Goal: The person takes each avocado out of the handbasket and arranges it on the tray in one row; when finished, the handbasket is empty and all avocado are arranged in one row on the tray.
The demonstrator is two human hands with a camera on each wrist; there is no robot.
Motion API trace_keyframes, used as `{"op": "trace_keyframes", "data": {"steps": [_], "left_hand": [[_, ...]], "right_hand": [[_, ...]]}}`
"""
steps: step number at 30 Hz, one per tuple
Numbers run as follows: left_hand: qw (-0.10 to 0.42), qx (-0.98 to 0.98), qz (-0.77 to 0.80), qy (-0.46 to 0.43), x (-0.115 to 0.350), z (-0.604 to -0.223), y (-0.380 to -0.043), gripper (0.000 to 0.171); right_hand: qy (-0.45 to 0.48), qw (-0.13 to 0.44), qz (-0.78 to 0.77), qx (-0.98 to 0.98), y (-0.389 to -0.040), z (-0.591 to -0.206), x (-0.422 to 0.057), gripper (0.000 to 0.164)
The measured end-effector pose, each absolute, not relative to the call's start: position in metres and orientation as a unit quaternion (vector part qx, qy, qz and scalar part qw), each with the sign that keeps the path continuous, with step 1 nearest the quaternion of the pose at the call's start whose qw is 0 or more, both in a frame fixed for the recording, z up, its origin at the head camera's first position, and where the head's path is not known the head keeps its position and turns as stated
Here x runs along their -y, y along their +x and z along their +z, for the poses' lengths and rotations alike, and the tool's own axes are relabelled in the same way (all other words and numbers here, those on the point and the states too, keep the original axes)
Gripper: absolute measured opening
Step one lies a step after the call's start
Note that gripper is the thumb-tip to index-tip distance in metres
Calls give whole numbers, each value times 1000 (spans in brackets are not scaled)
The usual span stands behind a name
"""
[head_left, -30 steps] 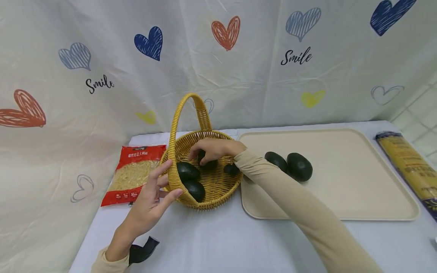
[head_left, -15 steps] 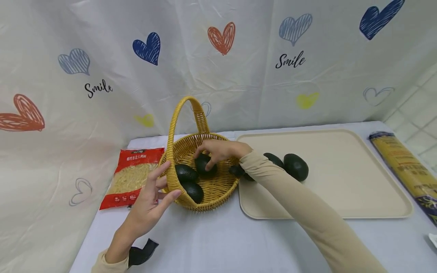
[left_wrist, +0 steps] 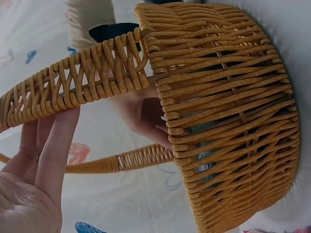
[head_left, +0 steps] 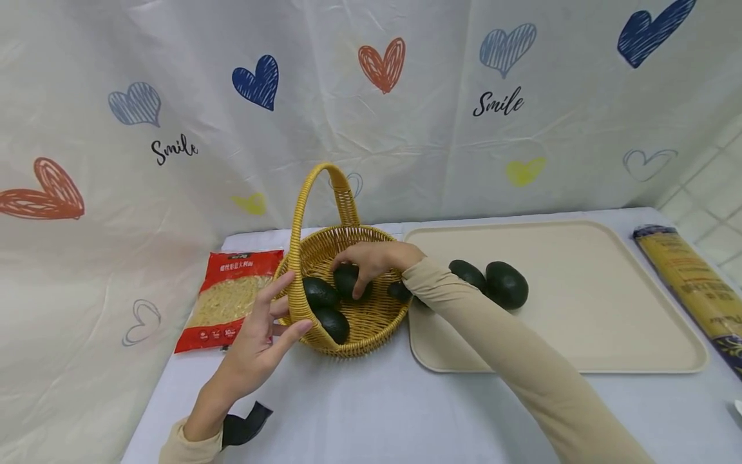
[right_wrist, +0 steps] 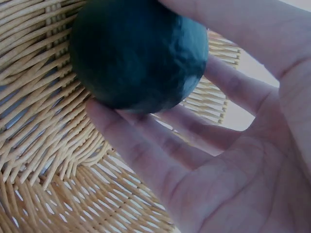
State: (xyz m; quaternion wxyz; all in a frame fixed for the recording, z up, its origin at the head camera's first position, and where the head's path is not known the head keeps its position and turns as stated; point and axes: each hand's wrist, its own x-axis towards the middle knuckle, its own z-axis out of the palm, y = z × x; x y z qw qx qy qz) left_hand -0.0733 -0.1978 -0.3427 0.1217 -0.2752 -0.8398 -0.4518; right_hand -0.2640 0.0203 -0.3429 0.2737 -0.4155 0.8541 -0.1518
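My right hand point(head_left: 373, 259) reaches into the yellow wicker basket point(head_left: 371, 335) and holds a dark green avocado point(head_left: 346, 281) between thumb and fingers. The right wrist view shows that avocado point(right_wrist: 138, 56) close up against the woven inside, fingertips beneath it. Two more avocados lie at the basket's left: one farther back point(head_left: 320, 293), one nearer point(head_left: 332, 324). With fairly straight fingers, my left hand point(head_left: 252, 351) touches the base of the basket's handle point(head_left: 296, 258). In the left wrist view, its fingertips meet the handle's outer face point(left_wrist: 73, 77); the thumb is hidden there.
A beige tray point(head_left: 597, 296) stands right of the basket, bearing avocados point(head_left: 506, 285) partly behind my right sleeve. A red pasta bag point(head_left: 232, 296) lies left of the basket. Another yellow package point(head_left: 690, 283) lies beyond the tray. A heart-printed cloth point(head_left: 429, 129) hangs behind.
My right hand has shifted slightly rightward over the avocado, which shows more clearly now. My left hand stays at the handle, and the basket keeps its place.
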Motion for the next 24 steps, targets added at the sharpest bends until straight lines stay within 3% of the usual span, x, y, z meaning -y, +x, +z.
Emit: {"op": "trace_keyframes", "data": {"steps": [10,24], "left_hand": [[118,841,-450,-277,198,-342,-73,85],[112,844,-445,-277,199,-341,-73,84]], "right_hand": [[-376,287,-107,-875,-258,-341,-12,78],[-431,312,-64,-844,-250,-330,-19,74]]}}
